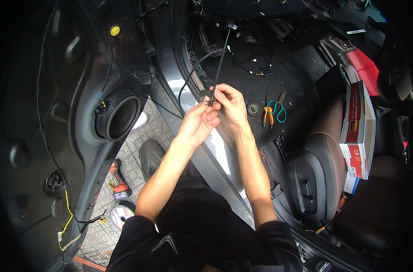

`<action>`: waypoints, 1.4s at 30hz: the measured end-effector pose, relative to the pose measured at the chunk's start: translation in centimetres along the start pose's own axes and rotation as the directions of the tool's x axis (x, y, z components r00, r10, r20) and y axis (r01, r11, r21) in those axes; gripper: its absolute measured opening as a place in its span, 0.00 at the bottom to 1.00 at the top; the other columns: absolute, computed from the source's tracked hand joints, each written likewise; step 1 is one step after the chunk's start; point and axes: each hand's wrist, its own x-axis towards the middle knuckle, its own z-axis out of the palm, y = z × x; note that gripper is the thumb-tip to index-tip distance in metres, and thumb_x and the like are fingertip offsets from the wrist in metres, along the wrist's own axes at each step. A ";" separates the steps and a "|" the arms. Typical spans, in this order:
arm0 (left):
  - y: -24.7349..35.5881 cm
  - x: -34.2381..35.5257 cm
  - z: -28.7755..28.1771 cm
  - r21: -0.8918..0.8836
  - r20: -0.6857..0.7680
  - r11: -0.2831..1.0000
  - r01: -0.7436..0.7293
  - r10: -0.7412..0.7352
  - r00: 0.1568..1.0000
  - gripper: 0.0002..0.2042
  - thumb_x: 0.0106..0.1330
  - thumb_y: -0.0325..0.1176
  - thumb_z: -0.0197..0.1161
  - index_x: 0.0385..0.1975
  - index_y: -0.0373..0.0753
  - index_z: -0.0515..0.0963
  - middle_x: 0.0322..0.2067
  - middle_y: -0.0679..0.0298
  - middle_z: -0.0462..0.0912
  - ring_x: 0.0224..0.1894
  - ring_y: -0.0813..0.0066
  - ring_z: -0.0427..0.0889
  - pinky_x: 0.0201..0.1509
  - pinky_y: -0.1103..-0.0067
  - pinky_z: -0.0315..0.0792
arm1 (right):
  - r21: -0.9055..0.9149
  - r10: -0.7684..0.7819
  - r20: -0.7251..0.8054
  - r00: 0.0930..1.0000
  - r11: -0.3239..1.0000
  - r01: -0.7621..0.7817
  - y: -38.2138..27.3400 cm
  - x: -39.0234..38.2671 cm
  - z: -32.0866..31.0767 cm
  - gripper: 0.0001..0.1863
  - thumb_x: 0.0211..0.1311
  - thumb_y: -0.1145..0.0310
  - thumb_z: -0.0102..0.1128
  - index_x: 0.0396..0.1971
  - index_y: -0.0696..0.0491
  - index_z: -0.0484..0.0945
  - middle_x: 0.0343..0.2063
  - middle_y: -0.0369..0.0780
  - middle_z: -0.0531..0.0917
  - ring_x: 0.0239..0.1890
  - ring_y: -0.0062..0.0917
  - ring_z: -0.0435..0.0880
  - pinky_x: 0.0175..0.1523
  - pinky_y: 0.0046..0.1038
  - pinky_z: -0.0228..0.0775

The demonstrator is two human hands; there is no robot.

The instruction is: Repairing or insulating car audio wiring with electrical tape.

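Observation:
My left hand [199, 120] and my right hand [232, 106] meet over the door sill, both with fingers pinched. A black wrapped cable [219, 70] comes down from the car's interior into my right fingers. Its lower end reaches a small dark piece [210, 103] between my left fingertips; whether that is tape or a connector I cannot make out. Right behind my fingers a dark rounded thing [206, 94] is partly hidden. A second black cable [188, 81] loops down to the left of my hands.
Pliers with orange handles [268, 116], teal-handled pliers [279, 110] and a tape roll [252, 108] lie on the car floor. Left stands the door panel with a round speaker ring [123, 119]. A red cordless tool [119, 181] and a spool [121, 214] sit on the paving. A box [358, 131] rests on the seat.

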 end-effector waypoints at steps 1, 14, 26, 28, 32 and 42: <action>-0.1 0.0 0.0 -0.079 0.002 0.996 0.050 -0.050 0.999 0.09 0.77 0.36 0.49 0.43 0.39 0.73 0.32 0.61 0.80 0.24 0.82 0.72 0.29 0.83 0.66 | 0.002 0.000 0.002 1.000 1.000 0.000 0.2 0.6 -0.1 0.09 0.65 0.68 0.64 0.39 0.58 0.82 0.35 0.33 0.82 0.36 0.14 0.78 0.42 0.18 0.70; -1.5 0.7 -1.3 0.133 0.125 0.963 -0.236 0.220 0.967 0.09 0.74 0.30 0.52 0.50 0.40 0.73 0.35 0.60 0.79 0.27 0.77 0.75 0.35 0.79 0.70 | 0.082 0.024 0.234 0.972 0.996 -0.045 -2.0 1.8 1.1 0.13 0.66 0.72 0.61 0.48 0.59 0.78 0.40 0.38 0.82 0.41 0.22 0.82 0.48 0.23 0.75; 1.6 0.9 -1.3 0.742 0.666 -0.523 -0.419 0.511 0.544 0.10 0.73 0.25 0.51 0.48 0.37 0.77 0.36 0.55 0.83 0.33 0.60 0.84 0.38 0.68 0.76 | -0.784 -0.370 0.085 0.925 0.548 0.291 -2.4 -1.5 1.9 0.13 0.59 0.64 0.69 0.37 0.57 0.82 0.26 0.36 0.85 0.36 0.17 0.83 0.45 0.23 0.71; 1.8 0.6 -1.2 0.789 0.613 -0.448 -0.420 0.525 0.591 0.10 0.73 0.26 0.51 0.49 0.36 0.76 0.36 0.55 0.83 0.33 0.59 0.84 0.38 0.68 0.76 | -0.617 -0.261 -0.005 0.965 0.760 0.202 -2.3 -1.3 1.8 0.12 0.59 0.65 0.68 0.37 0.57 0.82 0.26 0.36 0.85 0.33 0.17 0.83 0.42 0.23 0.71; 1.9 0.0 -0.9 0.935 0.349 -0.152 -0.319 0.539 0.767 0.09 0.74 0.30 0.52 0.48 0.35 0.73 0.31 0.57 0.82 0.27 0.71 0.80 0.32 0.76 0.74 | -0.438 -0.191 -0.044 0.981 0.886 0.153 -1.8 -1.2 0.2 0.09 0.59 0.71 0.68 0.37 0.59 0.83 0.30 0.38 0.84 0.30 0.17 0.83 0.38 0.21 0.72; 2.1 -0.3 -0.5 -0.116 0.146 0.980 0.161 -0.143 0.979 0.10 0.73 0.29 0.48 0.46 0.28 0.70 0.33 0.61 0.74 0.26 0.80 0.68 0.26 0.84 0.65 | -0.314 -0.114 0.105 0.988 0.939 0.142 1.0 2.0 -0.7 0.09 0.55 0.78 0.66 0.37 0.57 0.84 0.34 0.33 0.79 0.39 0.17 0.79 0.46 0.22 0.72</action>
